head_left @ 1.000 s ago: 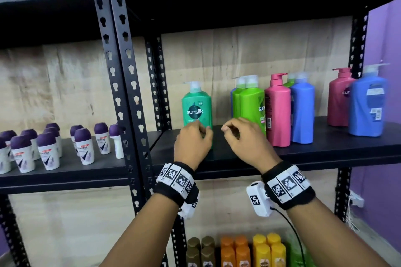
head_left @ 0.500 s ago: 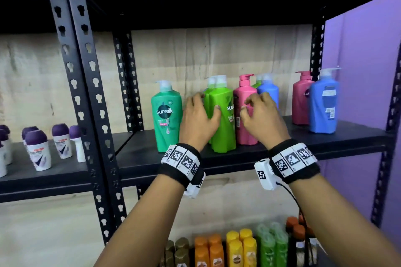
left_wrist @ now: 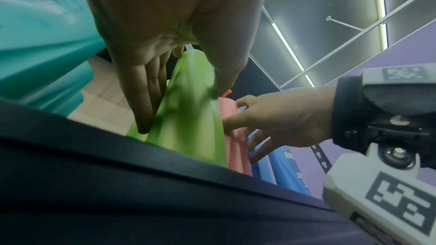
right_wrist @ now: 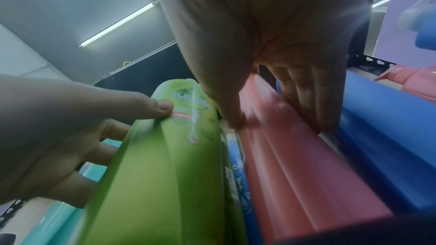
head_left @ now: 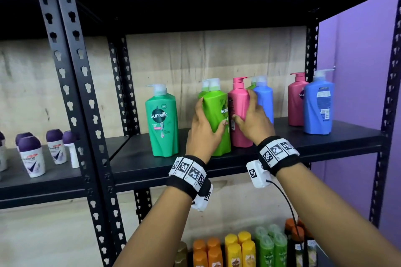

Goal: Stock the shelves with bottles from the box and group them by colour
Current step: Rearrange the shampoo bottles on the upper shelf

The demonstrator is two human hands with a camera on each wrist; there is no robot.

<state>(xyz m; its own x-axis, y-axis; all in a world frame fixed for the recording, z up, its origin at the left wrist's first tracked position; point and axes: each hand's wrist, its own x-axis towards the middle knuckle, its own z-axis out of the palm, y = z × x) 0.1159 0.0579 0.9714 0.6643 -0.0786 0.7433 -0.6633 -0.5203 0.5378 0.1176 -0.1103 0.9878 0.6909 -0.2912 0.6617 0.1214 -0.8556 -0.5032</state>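
Shelf holds eight pump bottles upright: one teal, three lime green, two pink, two blue. Left hand has its grip wrapped round the front lime bottle — thumb on the label, fingers down its far side. Right hand has its grip closed on the near pink bottle just beside it — thumb in front, fingers between pink and blue.
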